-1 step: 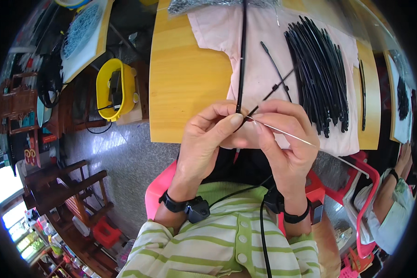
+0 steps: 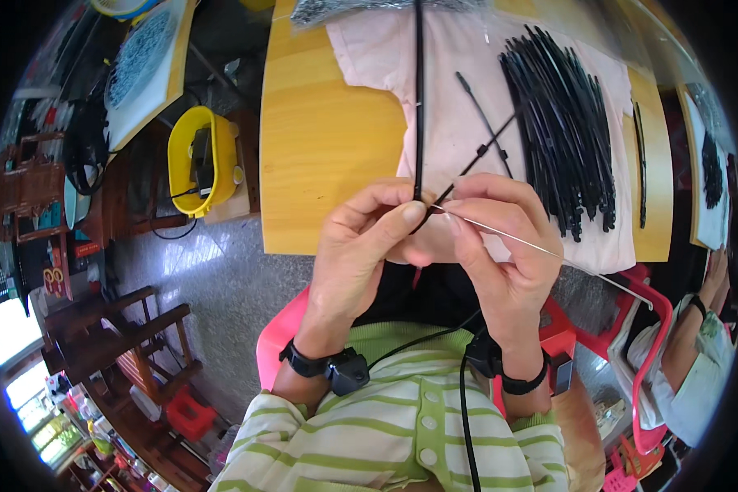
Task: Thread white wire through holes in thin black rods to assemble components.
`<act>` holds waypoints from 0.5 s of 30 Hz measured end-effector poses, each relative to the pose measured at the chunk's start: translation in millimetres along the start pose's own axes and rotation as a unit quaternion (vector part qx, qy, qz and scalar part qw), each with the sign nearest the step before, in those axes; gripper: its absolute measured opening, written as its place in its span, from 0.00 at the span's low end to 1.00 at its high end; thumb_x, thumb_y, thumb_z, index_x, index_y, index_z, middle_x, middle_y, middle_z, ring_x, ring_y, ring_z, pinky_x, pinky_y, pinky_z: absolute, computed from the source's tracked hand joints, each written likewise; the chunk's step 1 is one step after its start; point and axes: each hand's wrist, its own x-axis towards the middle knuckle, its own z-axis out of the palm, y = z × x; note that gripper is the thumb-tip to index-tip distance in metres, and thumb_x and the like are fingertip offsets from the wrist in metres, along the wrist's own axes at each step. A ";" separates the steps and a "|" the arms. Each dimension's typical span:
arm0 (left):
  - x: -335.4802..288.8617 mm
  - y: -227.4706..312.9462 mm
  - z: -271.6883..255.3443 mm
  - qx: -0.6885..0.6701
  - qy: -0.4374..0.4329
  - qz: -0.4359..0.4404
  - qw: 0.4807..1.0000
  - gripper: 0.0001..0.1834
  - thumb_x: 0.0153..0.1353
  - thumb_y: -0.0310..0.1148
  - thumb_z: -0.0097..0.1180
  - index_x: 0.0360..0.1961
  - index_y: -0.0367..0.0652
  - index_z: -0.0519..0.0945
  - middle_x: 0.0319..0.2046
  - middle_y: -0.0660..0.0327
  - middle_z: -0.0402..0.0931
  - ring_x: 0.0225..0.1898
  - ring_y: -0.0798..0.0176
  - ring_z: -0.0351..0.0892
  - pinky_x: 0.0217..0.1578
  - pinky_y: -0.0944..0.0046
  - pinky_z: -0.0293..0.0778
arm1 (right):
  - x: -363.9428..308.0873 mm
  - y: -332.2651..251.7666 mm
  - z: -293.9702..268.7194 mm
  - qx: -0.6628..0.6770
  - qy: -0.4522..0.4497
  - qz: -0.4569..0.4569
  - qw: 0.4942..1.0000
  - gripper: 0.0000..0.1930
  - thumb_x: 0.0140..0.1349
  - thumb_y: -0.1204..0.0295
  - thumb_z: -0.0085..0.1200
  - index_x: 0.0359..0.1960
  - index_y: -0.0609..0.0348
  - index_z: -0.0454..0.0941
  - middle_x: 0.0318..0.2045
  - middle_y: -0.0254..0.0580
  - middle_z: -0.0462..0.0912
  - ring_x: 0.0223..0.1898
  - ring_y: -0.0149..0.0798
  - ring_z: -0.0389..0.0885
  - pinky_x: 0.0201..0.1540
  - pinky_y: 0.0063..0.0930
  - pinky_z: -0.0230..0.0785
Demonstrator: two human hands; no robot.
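Background red label [image 2: 87, 248] unreadable; left hand [image 2: 357, 242] pinches black strip [image 2: 419, 123].

text: none readable | black strips [image 2: 559, 135]: no legible marks | wrist unit [image 2: 347, 372]: nothing legible | bag [image 2: 385, 11], top edge: creases and glare, unreadable | red item [image 2: 87, 248], far left: too small to read | numbers, signs: none legible

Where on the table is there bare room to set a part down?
Widest: wooden tabletop left of the pink cloth, short of the silvery packet. Smaller: cloth between the long black rod and the loose thin strip. Crowded: the cloth's right side, under the black strip bundle, and the near edge around the left hand and right hand.
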 end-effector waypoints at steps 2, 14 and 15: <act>-0.3 0.2 -0.6 0.003 -0.009 0.030 1.000 0.07 0.59 0.24 0.53 0.39 0.35 0.75 0.40 0.56 0.77 0.27 0.70 0.79 0.26 0.76 0.78 | -1.3 0.7 1.3 0.013 0.007 0.025 1.000 0.08 0.50 0.82 0.58 0.33 0.61 0.80 0.33 0.42 0.77 0.32 0.32 0.77 0.33 0.20 0.70; 2.8 -5.5 8.2 0.019 0.023 0.072 0.997 0.08 0.63 0.26 0.47 0.42 0.32 0.72 0.41 0.54 0.75 0.43 0.64 0.77 0.44 0.66 0.78 | -14.8 9.4 14.3 0.098 0.066 0.056 0.991 0.06 0.50 0.84 0.58 0.31 0.64 0.79 0.34 0.42 0.77 0.30 0.29 0.78 0.31 0.18 0.72; 2.8 -7.3 6.8 0.021 0.023 0.081 0.996 0.09 0.64 0.26 0.47 0.42 0.32 0.72 0.42 0.54 0.75 0.43 0.64 0.77 0.44 0.65 0.78 | -15.0 8.7 14.2 0.090 0.066 0.053 0.992 0.06 0.50 0.84 0.58 0.31 0.64 0.78 0.34 0.42 0.77 0.29 0.28 0.78 0.30 0.17 0.72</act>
